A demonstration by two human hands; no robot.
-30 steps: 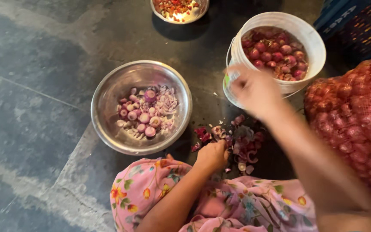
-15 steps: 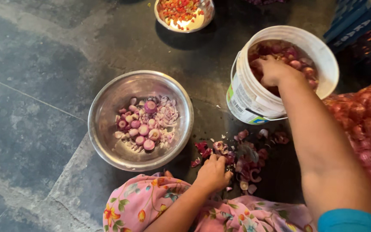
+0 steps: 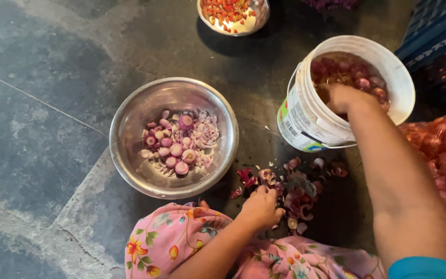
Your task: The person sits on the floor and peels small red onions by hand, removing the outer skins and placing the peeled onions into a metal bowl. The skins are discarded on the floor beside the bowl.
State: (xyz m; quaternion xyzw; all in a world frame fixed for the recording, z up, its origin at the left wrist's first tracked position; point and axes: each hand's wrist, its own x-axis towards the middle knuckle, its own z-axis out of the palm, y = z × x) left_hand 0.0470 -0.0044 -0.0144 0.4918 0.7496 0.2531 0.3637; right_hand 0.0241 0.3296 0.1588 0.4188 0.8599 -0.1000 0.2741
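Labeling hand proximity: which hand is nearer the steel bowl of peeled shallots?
Left. The left hand rests on the floor by the peel pile, just off the steel bowl's right rim. The right hand is inside the white bucket, farther right.

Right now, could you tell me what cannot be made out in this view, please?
- Right hand: fingers dip among onions in the white bucket; any grasp is hidden.
- Left hand: palm faces down on peels; contents unseen.
- Far bowl: cut by the top edge.
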